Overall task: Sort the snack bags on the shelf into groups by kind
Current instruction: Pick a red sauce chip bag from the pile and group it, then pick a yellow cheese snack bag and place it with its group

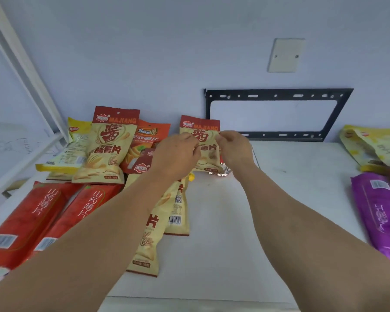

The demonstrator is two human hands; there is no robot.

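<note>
A cream and red MAJIANG bag (200, 129) stands upright at the back of the white shelf (257, 199). My left hand (176, 156) and my right hand (234, 147) both pinch it at its sides. Another MAJIANG bag (108, 147) leans on the pile at the left, over a yellow bag (74, 149) and an orange bag (149, 138). More cream bags (178, 208) lie flat under my left forearm. Two red bags (32, 221) lie at the front left. At the right lie a purple bag (378, 217) and yellow bags (374, 143).
A black metal bracket (277, 113) is fixed to the wall behind the shelf, with a white cover plate (285, 55) above it. A white frame post (27, 73) slants along the left side. A bit of silver foil (223, 173) shows under the held bag.
</note>
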